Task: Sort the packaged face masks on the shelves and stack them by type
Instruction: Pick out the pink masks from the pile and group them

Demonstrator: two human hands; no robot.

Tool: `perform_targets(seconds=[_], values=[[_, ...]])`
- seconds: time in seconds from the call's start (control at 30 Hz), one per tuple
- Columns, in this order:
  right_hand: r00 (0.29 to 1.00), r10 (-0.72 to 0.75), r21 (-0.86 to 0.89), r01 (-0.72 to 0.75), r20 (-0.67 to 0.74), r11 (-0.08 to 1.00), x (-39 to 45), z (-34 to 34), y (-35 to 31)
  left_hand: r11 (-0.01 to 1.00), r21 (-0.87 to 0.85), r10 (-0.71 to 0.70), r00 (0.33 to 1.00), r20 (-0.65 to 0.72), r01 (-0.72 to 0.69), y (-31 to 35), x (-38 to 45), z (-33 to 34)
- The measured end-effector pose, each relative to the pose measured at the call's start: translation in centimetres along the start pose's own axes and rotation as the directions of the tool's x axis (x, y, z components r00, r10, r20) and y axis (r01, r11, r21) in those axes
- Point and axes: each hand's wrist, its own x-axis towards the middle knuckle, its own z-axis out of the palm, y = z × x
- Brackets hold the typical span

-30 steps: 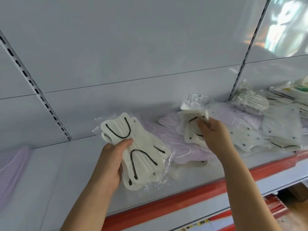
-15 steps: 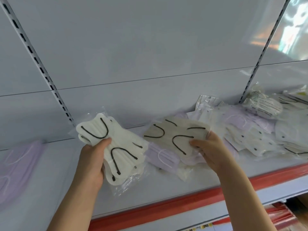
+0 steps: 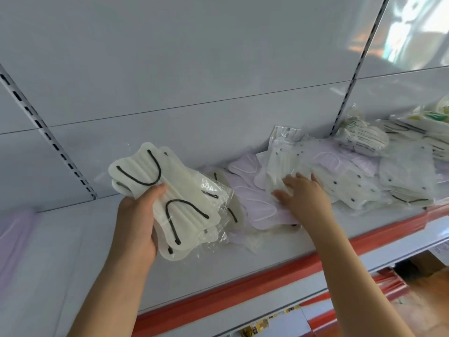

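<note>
My left hand grips a stack of white packaged masks with black ear loops, held above the shelf. My right hand lies with spread fingers on a heap of packaged masks further right on the shelf, touching a white packet there. Pale purple masks lie between the two hands, partly under the heap. White masks with black dots lie just right of my right hand.
More mask packets pile up at the right end, with printed packets behind them. A purple mask pile lies at the far left. A red strip runs along the shelf's front edge. Slotted uprights stand on the back wall.
My right hand held a white black-looped packet half a second ago; that packet now lies with the left-hand stack, and the right hand has gone back to the heap.
</note>
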Motion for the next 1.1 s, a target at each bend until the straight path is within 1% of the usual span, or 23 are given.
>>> perform_targets(seconds=[0.07, 0.1, 0.13, 0.17, 0.2, 0.23, 0.27, 0.3, 0.37, 0.4, 0.47, 0.5, 0.53, 0.63, 0.7, 0.77, 0.83, 0.9, 0.93, 1.0, 1.03, 1.07, 1.1], values=[[0.991, -0.001, 0.093, 0.013, -0.134, 0.996, -0.4, -0.5, -0.4, 1.000, 0.011, -0.019, 0.999, 0.033, 0.019, -0.5, -0.3, 0.7], [0.978, 0.017, 0.192, 0.024, -0.209, 0.981, -0.6, -0.6, -0.3, 1.000, 0.016, -0.025, 0.999, 0.046, 0.025, -0.6, -0.4, 1.0], [0.969, 0.058, 0.337, 0.027, -0.240, 0.941, -0.8, -0.8, -0.1, 1.000, 0.017, -0.027, 0.998, 0.057, 0.026, -0.6, -0.4, 1.1], [0.968, 0.093, 0.532, 0.046, -0.231, 0.845, -1.2, -1.2, 0.1, 1.000, 0.017, -0.025, 0.998, 0.066, 0.024, -0.6, -0.4, 1.1], [0.979, 0.115, 0.730, 0.044, -0.167, 0.681, -1.6, -1.9, 0.0, 1.000, 0.017, -0.020, 0.997, 0.072, 0.019, -0.5, -0.3, 1.1], [0.990, 0.112, 0.858, 0.013, -0.083, 0.514, -1.9, -2.2, 0.0, 1.000, 0.019, -0.015, 0.997, 0.079, 0.014, -0.4, -0.2, 1.1], [0.993, 0.115, 0.914, -0.037, -0.011, 0.403, -2.2, -2.3, 0.2, 1.000, 0.024, -0.011, 0.996, 0.086, 0.009, -0.3, -0.1, 1.1], [0.992, 0.128, 0.913, -0.071, 0.021, 0.402, -2.2, -2.1, 0.5, 1.000, 0.031, -0.010, 0.996, 0.091, 0.007, -0.3, 0.0, 1.1], [0.976, 0.219, 0.856, -0.116, 0.004, 0.504, -2.1, -1.6, 1.1, 0.999, 0.049, -0.025, 0.995, 0.097, 0.020, -0.6, 0.3, 1.1], [0.965, 0.263, 0.851, -0.139, 0.001, 0.507, -2.0, -1.3, 1.4, 0.998, 0.056, -0.040, 0.994, 0.104, 0.034, -0.7, 0.4, 1.1], [0.950, 0.302, 0.899, -0.195, 0.075, 0.391, -1.9, -1.1, 1.7, 0.995, 0.067, -0.075, 0.990, 0.121, 0.068, -1.2, 0.6, 1.0], [0.948, 0.299, 0.907, -0.219, 0.111, 0.359, -2.0, -1.2, 1.7, 0.994, 0.073, -0.089, 0.988, 0.130, 0.080, -1.4, 0.7, 1.0], [0.954, 0.272, 0.905, -0.222, 0.124, 0.364, -2.2, -1.4, 1.6, 0.993, 0.078, -0.098, 0.985, 0.139, 0.087, -1.6, 0.7, 1.1], [0.982, 0.185, 0.871, -0.128, 0.044, 0.474, -2.9, -1.4, 1.0, 0.991, 0.101, -0.102, 0.976, 0.190, 0.084, -2.1, 0.3, 1.8], [0.979, 0.202, 0.895, -0.071, -0.022, 0.439, -3.5, -1.7, 0.4, 0.992, 0.091, -0.111, 0.967, 0.228, 0.092, -2.3, -0.1, 2.2], [0.973, 0.211, 0.921, 0.001, -0.090, 0.389, -4.4, -2.2, -1.0, 0.988, 0.020, -0.155, 0.950, 0.270, 0.156, -2.2, -0.5, 2.6], [0.981, 0.151, 0.940, 0.062, -0.118, 0.334, -5.7, -2.5, -2.9, 0.961, -0.076, -0.228, 0.917, 0.328, 0.267, -2.0, -0.8, 2.9], [0.994, 0.006, 0.951, 0.099, -0.105, 0.292, -7.2, -2.2, -5.2, 0.934, -0.124, -0.264, 0.881, 0.391, 0.335, -1.8, -1.1, 3.1], [0.994, -0.075, 0.952, 0.097, -0.079, 0.290, -7.9, -1.8, -6.1, 0.928, -0.129, -0.272, 0.871, 0.410, 0.350, -1.8, -1.2, 3.2], [0.980, -0.198, 0.939, 0.066, 0.002, 0.337, -8.8, -1.2, -7.6, 0.921, -0.137, -0.279, 0.862, 0.423, 0.366, -1.9, -1.2, 3.2], [0.975, -0.220, 0.932, 0.059, 0.023, 0.358, -8.8, -1.1, -7.7, 0.922, -0.146, -0.272, 0.868, 0.416, 0.359, -1.9, -1.1, 3.0], [0.976, -0.218, 0.935, 0.065, 0.013, 0.349, -8.6, -1.2, -7.6, 0.930, -0.146, -0.257, 0.881, 0.396, 0.337, -1.9, -1.0, 2.8], [0.983, -0.178, 0.917, 0.106, -0.039, 0.384, -8.0, -1.1, -6.9, 0.946, -0.132, -0.232, 0.900, 0.368, 0.298, -1.8, -0.8, 2.6]])
